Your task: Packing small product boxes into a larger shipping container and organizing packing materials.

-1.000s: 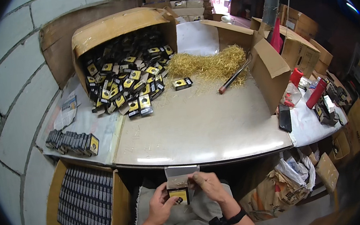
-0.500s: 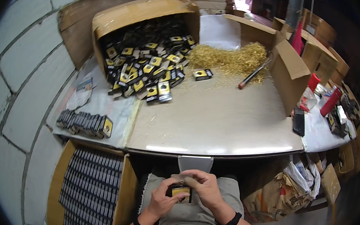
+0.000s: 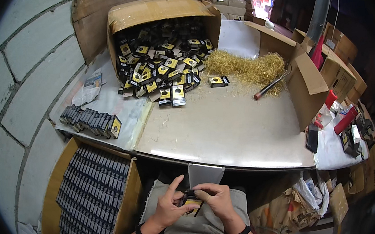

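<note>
Above my lap, a small black and yellow box (image 3: 193, 203) is held between my two hands. My left hand (image 3: 169, 206) grips its left side, the thumb across the front and the index finger raised. At its upper right, the fingers and thumb of my right hand (image 3: 217, 199) are pinched together over the box's top end. A dark part shows between the hands, but my fingers hide much of it. Similar small boxes (image 3: 177, 94) spill in a heap from a large cardboard carton (image 3: 159, 10) tipped on its side on the table.
At my left, an open carton (image 3: 131, 179) holds packed rows of boxes. A row of boxes (image 3: 92, 120) stands on the table's left part. Gold shredded filler (image 3: 246, 66), a brush-like tool (image 3: 264, 92) and a cardboard flap (image 3: 303, 78) lie right. A phone-like black object (image 3: 311, 138) is at the edge.
My left index finger has lifted off the box's top and now points up. My right hand stays at the top end. The view has shifted slightly.
</note>
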The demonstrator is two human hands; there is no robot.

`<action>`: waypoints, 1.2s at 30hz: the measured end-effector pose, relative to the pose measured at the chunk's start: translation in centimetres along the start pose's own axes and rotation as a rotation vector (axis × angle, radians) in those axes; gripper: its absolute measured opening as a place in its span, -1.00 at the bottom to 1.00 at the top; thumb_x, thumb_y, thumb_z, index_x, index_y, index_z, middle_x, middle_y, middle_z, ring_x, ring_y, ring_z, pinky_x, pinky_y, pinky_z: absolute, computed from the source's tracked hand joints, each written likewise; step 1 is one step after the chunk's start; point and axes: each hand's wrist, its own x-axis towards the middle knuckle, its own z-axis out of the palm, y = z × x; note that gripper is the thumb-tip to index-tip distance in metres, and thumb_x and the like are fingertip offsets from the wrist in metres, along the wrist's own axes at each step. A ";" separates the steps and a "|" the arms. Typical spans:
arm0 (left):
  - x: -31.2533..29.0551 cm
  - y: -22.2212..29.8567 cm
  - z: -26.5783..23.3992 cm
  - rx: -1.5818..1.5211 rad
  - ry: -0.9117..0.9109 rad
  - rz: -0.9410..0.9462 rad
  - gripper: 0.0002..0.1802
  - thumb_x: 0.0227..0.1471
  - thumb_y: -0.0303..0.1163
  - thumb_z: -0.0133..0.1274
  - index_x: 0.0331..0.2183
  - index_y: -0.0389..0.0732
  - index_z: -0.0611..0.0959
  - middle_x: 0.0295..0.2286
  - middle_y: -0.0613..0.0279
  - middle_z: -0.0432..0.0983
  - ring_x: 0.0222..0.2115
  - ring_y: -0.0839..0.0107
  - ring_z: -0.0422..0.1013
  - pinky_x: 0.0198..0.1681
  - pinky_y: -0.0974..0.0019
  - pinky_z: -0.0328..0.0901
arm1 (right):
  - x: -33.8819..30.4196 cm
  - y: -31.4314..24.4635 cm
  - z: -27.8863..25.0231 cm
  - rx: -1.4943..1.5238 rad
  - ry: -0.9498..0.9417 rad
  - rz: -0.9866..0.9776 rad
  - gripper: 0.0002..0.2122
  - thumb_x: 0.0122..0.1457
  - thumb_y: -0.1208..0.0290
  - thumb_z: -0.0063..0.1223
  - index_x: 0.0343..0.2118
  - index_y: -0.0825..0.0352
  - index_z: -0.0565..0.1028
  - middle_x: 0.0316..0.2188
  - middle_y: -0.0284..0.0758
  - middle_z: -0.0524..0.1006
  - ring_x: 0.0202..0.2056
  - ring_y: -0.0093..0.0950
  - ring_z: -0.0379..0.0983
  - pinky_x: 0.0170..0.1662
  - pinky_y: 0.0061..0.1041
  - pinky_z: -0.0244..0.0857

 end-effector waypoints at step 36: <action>0.5 0.8 -0.6 0.416 -0.056 0.234 -0.20 -0.33 -0.21 0.41 -0.02 -0.30 0.48 -0.60 0.15 0.53 -0.59 0.55 0.49 -0.55 0.50 0.36 | -0.6 -0.5 -1.3 -0.011 -0.134 0.028 -0.86 0.10 0.58 0.10 -0.28 0.41 0.61 -0.37 -0.28 0.62 -0.33 -0.60 0.52 -0.22 -0.64 0.40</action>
